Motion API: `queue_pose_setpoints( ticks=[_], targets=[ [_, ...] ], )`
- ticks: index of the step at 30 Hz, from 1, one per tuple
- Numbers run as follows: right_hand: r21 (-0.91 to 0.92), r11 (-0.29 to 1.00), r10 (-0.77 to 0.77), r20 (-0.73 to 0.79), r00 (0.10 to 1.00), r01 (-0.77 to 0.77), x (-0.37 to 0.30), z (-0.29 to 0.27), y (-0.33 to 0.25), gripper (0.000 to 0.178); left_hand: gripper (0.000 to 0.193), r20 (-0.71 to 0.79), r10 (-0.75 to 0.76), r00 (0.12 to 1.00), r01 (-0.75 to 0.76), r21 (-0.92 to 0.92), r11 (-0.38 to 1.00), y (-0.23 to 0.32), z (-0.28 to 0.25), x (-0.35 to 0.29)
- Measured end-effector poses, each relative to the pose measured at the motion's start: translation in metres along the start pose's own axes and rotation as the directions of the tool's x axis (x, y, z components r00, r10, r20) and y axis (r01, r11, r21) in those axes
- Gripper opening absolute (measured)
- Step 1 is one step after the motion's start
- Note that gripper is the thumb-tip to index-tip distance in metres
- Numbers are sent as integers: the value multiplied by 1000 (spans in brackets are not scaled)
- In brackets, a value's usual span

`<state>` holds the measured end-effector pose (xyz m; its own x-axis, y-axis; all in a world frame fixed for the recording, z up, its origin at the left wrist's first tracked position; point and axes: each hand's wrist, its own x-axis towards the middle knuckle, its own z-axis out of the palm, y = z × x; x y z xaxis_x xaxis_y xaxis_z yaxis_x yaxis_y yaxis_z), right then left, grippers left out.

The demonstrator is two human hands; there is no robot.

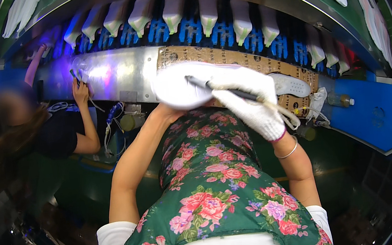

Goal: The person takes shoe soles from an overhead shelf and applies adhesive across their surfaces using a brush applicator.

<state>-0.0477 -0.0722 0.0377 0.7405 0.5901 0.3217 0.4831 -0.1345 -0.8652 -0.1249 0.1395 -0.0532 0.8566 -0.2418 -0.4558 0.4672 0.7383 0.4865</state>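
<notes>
My left hand point(171, 112) supports a white, rounded shoe piece point(172, 88) from below; the palm shows and most fingers are hidden under it. The piece is blurred, and I cannot make out whether it is a sole or an upper. My right hand point(248, 97), in a white knit glove, is closed round a dark, slim brush-like tool point(231, 91). Its dark tip lies over the face of the white piece; whether it touches cannot be told. From the tool's back end a pale tube point(286, 111) hangs past the gloved wrist.
Beyond my hands runs a bench covered with printed cardboard point(187, 54). A pale grey sole point(291, 84) lies on it. Shoe forms point(174, 12) hang in a row above blue holders point(190, 29). At right are a bottle point(340, 100) and white cloth point(318, 101). A co-worker's hand point(81, 92) holds a green-handled tool.
</notes>
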Motion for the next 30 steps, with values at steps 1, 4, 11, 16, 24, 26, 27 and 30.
queue_pose_setpoints(
  ticks=[1, 4, 11, 16, 24, 26, 27, 30],
  targets=[
    [23, 999, 37, 2, 999, -37, -3, 2, -8, 16, 51, 79, 68, 995, -62, -77, 995, 1, 6, -2],
    [43, 999, -4, -58, 998, 6, -12, 8, -19, 16, 62, 93, 298, 950, -307, 106, 946, -6, 2, -15],
    [24, 996, -75, -175, 982, 80, -17, 11, -37, 19, 98, 305, 261, 916, -12, -629, 777, -20, 35, -23],
    [-83, 992, -109, -196, 974, 95, -15, 6, -46, 20, 104, 217, 366, 905, -208, -524, 826, -32, 57, -4],
    [-168, 966, -227, -200, 953, 195, -3, 0, -38, 37, 109, 3, 294, 956, -281, -278, 918, -46, 61, 4],
    [-134, 984, -143, -175, 974, 121, -10, 1, -36, 44, 112, 11, 272, 962, -258, -281, 924, -50, 65, 3],
    [-134, 986, -127, -187, 974, 103, -10, 1, -38, 47, 108, 50, 274, 960, -246, -311, 918, -55, 61, 3],
    [-252, 957, -196, -204, 959, 142, -9, 3, -36, 50, 102, 111, 257, 960, -197, -383, 902, -69, 50, 7]
  ],
)
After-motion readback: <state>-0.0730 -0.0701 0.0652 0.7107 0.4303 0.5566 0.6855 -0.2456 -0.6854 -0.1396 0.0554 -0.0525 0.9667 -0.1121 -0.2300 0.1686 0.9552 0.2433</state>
